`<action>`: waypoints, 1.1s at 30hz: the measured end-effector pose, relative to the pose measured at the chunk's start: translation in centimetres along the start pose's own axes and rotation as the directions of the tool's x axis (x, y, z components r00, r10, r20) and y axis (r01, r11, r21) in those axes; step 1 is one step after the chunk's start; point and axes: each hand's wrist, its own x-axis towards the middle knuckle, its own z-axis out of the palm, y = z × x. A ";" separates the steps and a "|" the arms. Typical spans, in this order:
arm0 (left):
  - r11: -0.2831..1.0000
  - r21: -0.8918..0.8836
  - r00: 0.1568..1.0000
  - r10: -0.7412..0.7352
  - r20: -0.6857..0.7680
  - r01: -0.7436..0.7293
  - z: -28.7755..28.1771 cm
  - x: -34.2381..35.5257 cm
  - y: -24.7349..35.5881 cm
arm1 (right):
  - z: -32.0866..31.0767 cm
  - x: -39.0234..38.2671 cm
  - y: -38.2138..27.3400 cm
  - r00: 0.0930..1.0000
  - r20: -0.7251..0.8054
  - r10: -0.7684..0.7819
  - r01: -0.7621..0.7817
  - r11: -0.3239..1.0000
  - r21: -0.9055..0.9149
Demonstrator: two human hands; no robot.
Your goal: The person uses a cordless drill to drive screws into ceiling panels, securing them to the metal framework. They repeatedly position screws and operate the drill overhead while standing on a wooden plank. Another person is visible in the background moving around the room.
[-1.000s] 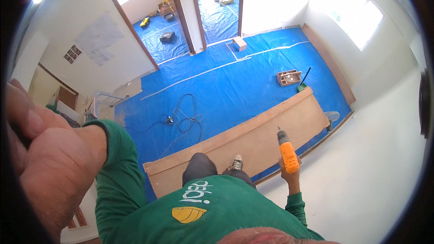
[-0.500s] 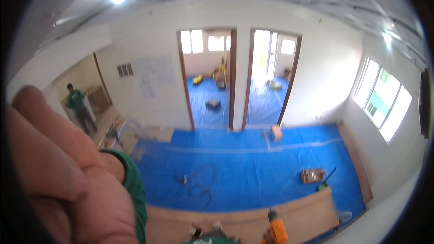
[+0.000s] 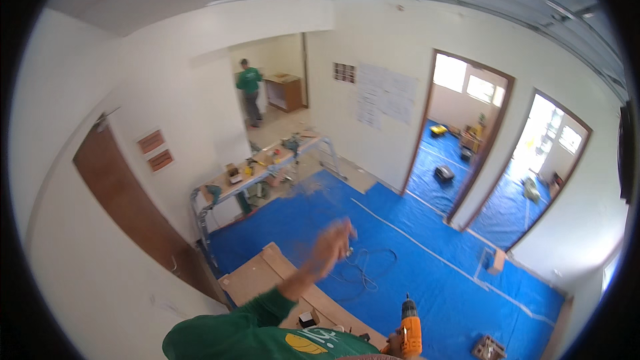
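Note:
My right hand (image 3: pixel 395 345) grips an orange cordless drill (image 3: pixel 411 335) at the lower edge; its dark chuck and bit point up and away from me. My left hand (image 3: pixel 330 248) is stretched out in front of my green sleeve, above the blue floor sheet. Motion smears its fingers, so whether they hold anything does not show. Below my left arm lies a long brown wooden panel (image 3: pixel 253 279). A small black-and-white box (image 3: pixel 308 319) rests on it, close to my shirt.
A metal-legged bench (image 3: pixel 230 190) carries tools along the left wall, near a brown door (image 3: pixel 137 203). A cable (image 3: pixel 365 273) loops over the blue sheet (image 3: pixel 427 280). A wooden box (image 3: pixel 489 347) sits lower right. One person in green (image 3: pixel 249 83) stands in the far opening.
My view has swung left, bringing the door and bench into sight. My left hand has moved from close before the camera out over the floor. The drill remains in my right hand.

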 end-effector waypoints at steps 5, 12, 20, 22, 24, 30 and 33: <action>0.462 -0.504 0.617 -0.762 0.195 0.730 -6.1 -12.0 -24.0 | -0.3 2.7 -0.1 0.975 0.220 -0.023 0.034 0.998 -0.048; 0.603 -0.456 0.744 -0.620 0.248 0.655 3.3 -17.9 -20.5 | -6.5 3.6 6.3 0.883 0.454 -0.116 0.181 0.978 -0.101; 0.522 -0.620 0.752 -0.635 0.176 0.586 10.5 -20.9 -22.4 | -12.7 3.4 16.8 0.762 0.587 -0.272 0.463 0.864 -0.200; 0.464 -0.630 0.723 -0.649 0.236 0.623 11.5 -22.0 -21.7 | -13.1 3.1 20.0 0.706 0.624 -0.334 0.578 0.781 -0.236; 0.421 -0.609 0.692 -0.649 0.316 0.673 11.4 -22.7 -21.2 | -12.8 2.3 22.0 0.726 0.607 -0.325 0.551 0.802 -0.229; 0.397 -0.693 0.736 -0.613 0.289 0.602 10.4 -23.0 -18.8 | -12.0 1.4 9.5 0.849 0.528 -0.013 -0.019 0.998 0.056; 0.467 -0.677 0.782 -0.563 0.267 0.568 8.9 -23.2 -17.6 | -11.1 -0.2 5.6 0.809 0.560 0.179 -0.356 0.907 0.225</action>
